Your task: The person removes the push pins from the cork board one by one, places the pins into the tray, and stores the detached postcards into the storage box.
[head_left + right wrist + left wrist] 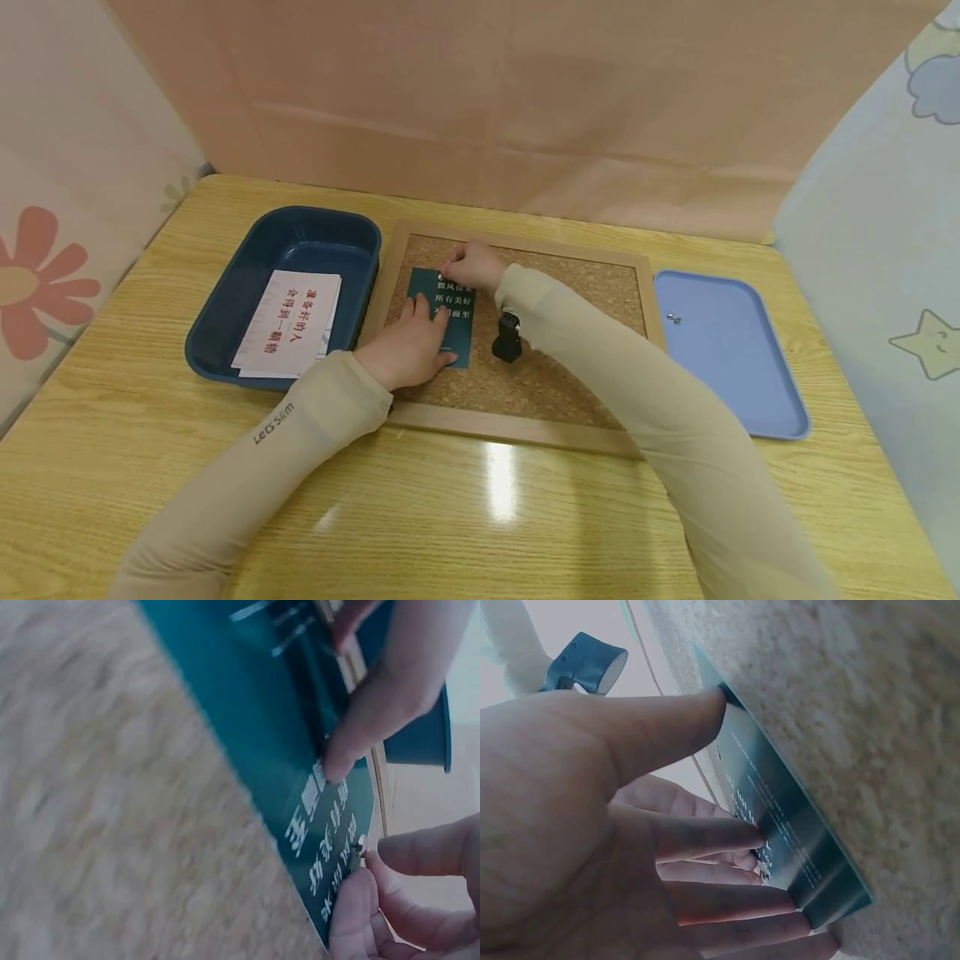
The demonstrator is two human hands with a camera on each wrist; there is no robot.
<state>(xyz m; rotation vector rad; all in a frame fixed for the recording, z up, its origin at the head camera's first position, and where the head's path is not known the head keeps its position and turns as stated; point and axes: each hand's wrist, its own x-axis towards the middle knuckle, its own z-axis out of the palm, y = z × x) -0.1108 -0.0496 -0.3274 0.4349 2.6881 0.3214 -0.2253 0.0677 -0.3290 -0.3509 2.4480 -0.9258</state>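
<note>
A dark green card point(462, 346) with white characters lies on a framed corkboard point(562, 383), at its left side. My left hand point(408, 343) rests on the card with fingers spread and fairly straight; the left wrist view has its thumb and fingertips touching the card's surface. At the card's top edge, my right hand point(476, 265) pinches a small shiny metal pushpin point(361, 846) between thumb and fingers. The pin's point is hidden, so I cannot tell how deep it sits. A black device point(507, 337) is strapped at the right wrist.
To the left stands a dark blue basin point(202, 333) holding a pink card point(281, 321) on other sheets. A light blue tray point(731, 367) at the right holds a few small metal pins point(673, 318). Patterned walls border the wooden table point(420, 500).
</note>
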